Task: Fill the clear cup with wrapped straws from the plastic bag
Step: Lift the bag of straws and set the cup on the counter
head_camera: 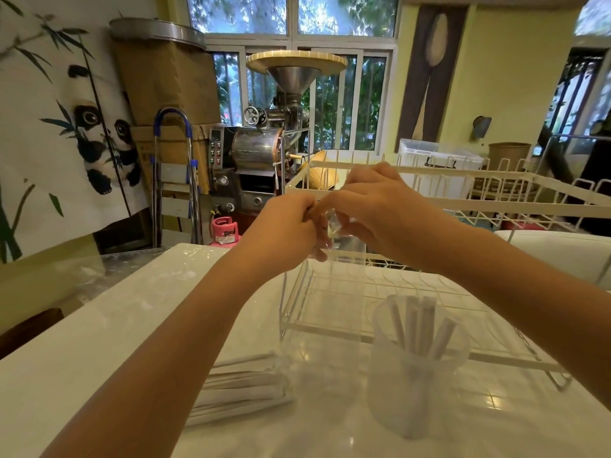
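— Pinching the mouth of the plastic bag point(325, 292), the left hand point(284, 231) and right hand point(370, 206) are meeting up in the air, fingers curled on the film, likely working it open

— Where are the straws sitting?

— Most are lying in the bag's bottom point(241, 388) on the counter point(99, 325); a few are standing in the clear cup point(418, 365) just beside, waiting for more

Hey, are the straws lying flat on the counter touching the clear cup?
Apart. The head view shows bare counter between the flat straws and the clear cup.
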